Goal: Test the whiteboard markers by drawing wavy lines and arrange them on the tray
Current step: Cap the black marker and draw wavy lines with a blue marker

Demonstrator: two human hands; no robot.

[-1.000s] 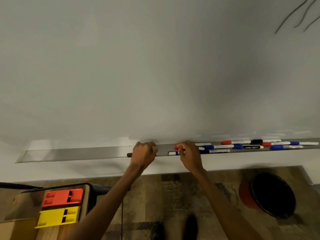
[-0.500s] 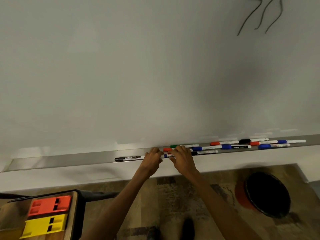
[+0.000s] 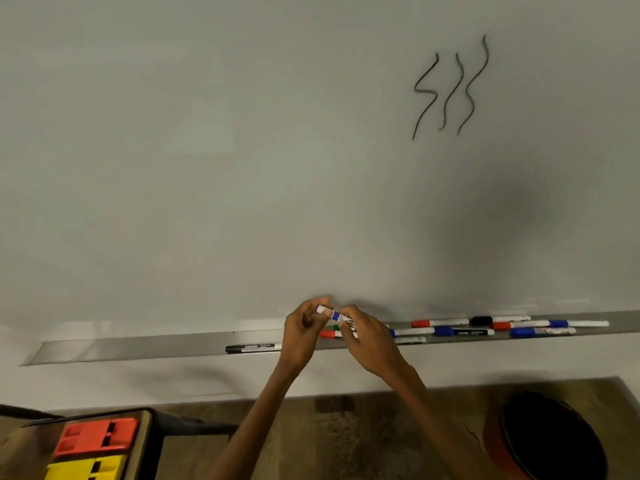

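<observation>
Both hands hold one blue-and-white marker just above the metal tray. My left hand grips its left end and my right hand pinches its right part. A black marker lies alone on the tray to the left of my hands. Several red, blue and black markers lie on the tray to the right; a red-capped marker and a green cap peek out between my hands. Three dark wavy lines are drawn on the whiteboard at the upper right.
A small table at the bottom left carries an orange block and a yellow block. A round black bin stands on the patterned carpet at the bottom right.
The black marker was set down on the left of the tray. Both hands lifted a blue-and-white marker off the tray. The view tilted up, showing the wavy lines fully.
</observation>
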